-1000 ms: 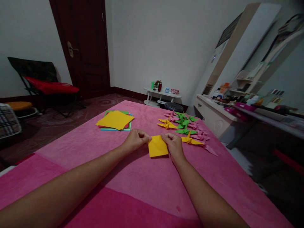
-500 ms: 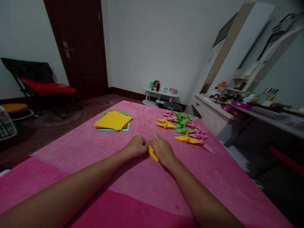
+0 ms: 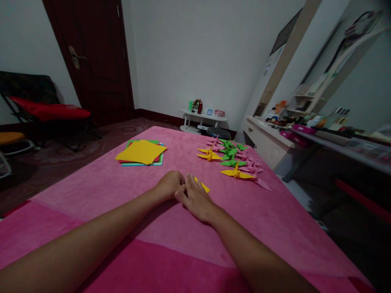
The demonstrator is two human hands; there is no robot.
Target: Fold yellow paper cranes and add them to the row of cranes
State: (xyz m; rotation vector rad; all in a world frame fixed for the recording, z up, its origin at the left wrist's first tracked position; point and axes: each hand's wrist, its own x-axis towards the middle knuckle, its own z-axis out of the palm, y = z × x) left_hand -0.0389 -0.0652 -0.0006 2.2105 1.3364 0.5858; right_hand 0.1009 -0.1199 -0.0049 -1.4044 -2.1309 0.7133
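Observation:
A folded piece of yellow origami paper (image 3: 204,186) lies on the pink cloth, mostly covered by my hands. My left hand (image 3: 171,185) is closed, its curled fingers at the paper's left end. Flat across the near part of the paper lies my right hand (image 3: 196,198), fingers stretched out and tips touching the left hand. The paper's far right part shows beyond its fingers. To the right sit folded paper cranes: a yellow crane (image 3: 237,172), another yellow crane (image 3: 209,154), and several green cranes (image 3: 228,151) and pink ones (image 3: 254,167).
A stack of square paper (image 3: 141,152), yellow on top, lies at the table's far left. Pink cloth (image 3: 146,228) covers the table. Beyond are a small white shelf (image 3: 204,114), a dressing table (image 3: 269,132) at right, and a folding chair with a red seat (image 3: 50,110) at left.
My right hand has turned and moved left, from beside the paper to flat over it. The paper now shows beyond the fingers. My left hand stays closed; the view has shifted slightly.

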